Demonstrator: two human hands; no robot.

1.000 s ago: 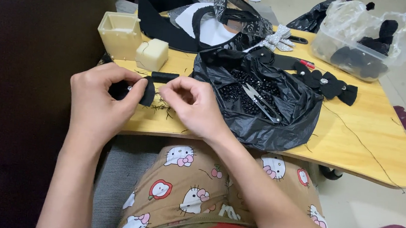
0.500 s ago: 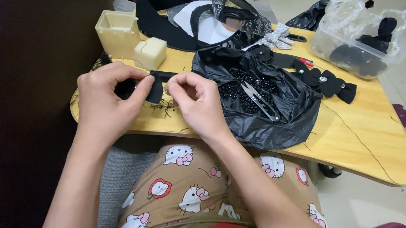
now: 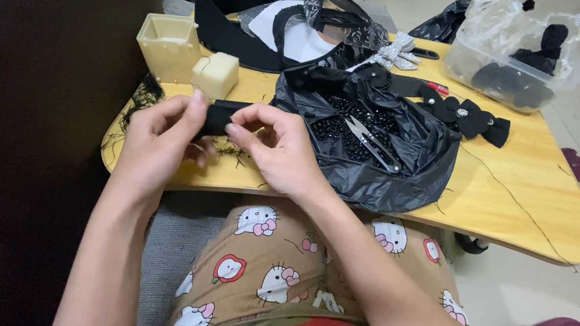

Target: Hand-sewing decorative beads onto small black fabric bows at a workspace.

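Head view: the left hand (image 3: 159, 141) and right hand (image 3: 280, 152) both pinch one black band (image 3: 220, 116), held just above the near-left part of the bench (image 3: 511, 196). The band's long axis runs left to right, roughly level, with its right end pointing toward the black bag (image 3: 401, 173). One pair of snips (image 3: 372, 143) lies on the beads in that bag. Two cream blocks (image 3: 215, 74) stand behind the hands.

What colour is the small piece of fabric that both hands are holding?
Black. The fabric piece shows best in the head view, pinched between the left hand and right hand.
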